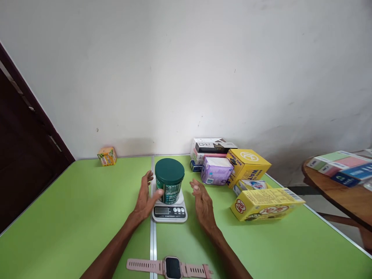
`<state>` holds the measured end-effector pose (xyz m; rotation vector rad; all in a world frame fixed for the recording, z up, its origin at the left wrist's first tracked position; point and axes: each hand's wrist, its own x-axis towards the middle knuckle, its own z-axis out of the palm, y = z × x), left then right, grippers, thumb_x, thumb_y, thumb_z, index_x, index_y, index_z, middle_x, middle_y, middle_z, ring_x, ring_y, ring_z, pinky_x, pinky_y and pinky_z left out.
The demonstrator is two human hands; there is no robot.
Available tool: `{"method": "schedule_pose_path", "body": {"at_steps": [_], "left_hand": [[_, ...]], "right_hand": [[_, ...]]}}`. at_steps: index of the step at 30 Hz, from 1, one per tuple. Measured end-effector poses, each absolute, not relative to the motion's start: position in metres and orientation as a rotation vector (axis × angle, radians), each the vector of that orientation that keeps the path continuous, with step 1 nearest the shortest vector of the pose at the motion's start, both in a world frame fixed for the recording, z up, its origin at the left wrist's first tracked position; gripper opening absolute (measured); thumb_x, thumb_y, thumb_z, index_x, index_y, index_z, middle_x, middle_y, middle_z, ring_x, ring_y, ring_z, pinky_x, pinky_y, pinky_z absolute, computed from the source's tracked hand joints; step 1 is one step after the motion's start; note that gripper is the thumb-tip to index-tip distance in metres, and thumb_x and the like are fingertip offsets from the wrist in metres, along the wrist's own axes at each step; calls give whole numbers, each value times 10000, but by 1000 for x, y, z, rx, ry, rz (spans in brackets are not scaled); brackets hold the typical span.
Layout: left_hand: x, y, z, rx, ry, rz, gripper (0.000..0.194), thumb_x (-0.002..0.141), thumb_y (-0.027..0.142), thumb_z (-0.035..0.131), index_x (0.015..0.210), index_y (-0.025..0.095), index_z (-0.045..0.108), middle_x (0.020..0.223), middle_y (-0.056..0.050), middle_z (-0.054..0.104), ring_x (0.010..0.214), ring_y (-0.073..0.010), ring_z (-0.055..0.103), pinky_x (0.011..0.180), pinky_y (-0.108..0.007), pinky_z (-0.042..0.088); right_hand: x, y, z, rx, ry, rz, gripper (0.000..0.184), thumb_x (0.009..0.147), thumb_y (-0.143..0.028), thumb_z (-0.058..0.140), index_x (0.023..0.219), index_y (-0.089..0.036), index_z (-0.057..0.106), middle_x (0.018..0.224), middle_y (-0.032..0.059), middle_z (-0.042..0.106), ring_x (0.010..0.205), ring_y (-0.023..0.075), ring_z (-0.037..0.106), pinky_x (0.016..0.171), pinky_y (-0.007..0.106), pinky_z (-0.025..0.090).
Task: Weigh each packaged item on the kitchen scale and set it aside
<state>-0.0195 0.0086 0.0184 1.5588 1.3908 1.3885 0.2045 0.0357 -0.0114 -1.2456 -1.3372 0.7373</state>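
Note:
A dark green lidded canister (pixel 171 171) stands upright on a white kitchen scale (pixel 157 219) with a small display and several buttons. My left hand (pixel 144 198) is open at the canister's left, its thumb pointing toward the label; I cannot tell whether the thumb touches. On the other side my right hand (pixel 203 203) is open, fingers curved, with a gap between it and the canister. Neither hand holds anything. A pink smartwatch (pixel 172 267) lies flat with its strap spread out, nearer to me than the scale.
At the right stand a purple soft pack (pixel 217 170), a yellow cube box (pixel 250 166), a long yellow box (pixel 267 205) and stacked cartons (pixel 213 146). A small orange box (pixel 107 156) is at the far left. Beyond the green table (pixel 72 217), a wooden table (pixel 343 197) holds boxes.

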Motion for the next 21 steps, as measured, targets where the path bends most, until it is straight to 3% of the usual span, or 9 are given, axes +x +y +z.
{"method": "schedule_pose_path", "body": {"at_steps": [2,4,7,15,18,21], "left_hand": [[-34,7,2,1380,1395,1447,773,957,742,463,1527,223,396,1570,-196,482,1402,-343,544,1166,-564,428],[-44,7,-13,1219,1434,1477,757,974,761,400,1476,197,454,1483,-203,562,1314,-330,620,1144,-553,456],[-49,9,-24,1154,1477,1475,765,959,783,415,1422,181,507,1389,-199,632,1240,-324,668,1113,-540,492],[-45,8,-24,1245,1521,1397,699,984,740,426,1398,187,529,1408,-193,630,1261,-305,665,1138,-527,487],[-45,4,-22,1352,1560,1455,732,975,734,443,1465,192,458,1452,-198,590,1301,-321,633,1131,-552,483],[-35,-2,-14,1648,1568,1554,913,889,716,620,1568,190,308,1565,-221,477,1449,-369,491,1195,-607,397]], "right_hand": [[214,40,-23,-1312,-1257,786,761,969,-752,377,1308,-127,648,1382,236,671,1272,371,633,1073,561,498],[218,41,-31,-1343,-1212,820,788,946,-787,376,1287,-129,644,1356,238,683,1231,375,652,1039,553,518],[218,41,-34,-1383,-1204,829,779,930,-803,391,1287,-155,635,1346,216,693,1218,366,662,1048,537,509],[217,39,-30,-1415,-1262,781,737,950,-770,394,1291,-164,641,1335,203,702,1238,350,653,1086,524,476],[218,39,-32,-1405,-1268,773,726,965,-757,392,1291,-156,640,1285,206,719,1225,349,657,1078,528,482],[218,38,-31,-1373,-1285,747,675,990,-720,401,1272,-158,646,1284,206,716,1226,344,653,1084,535,478]]}}
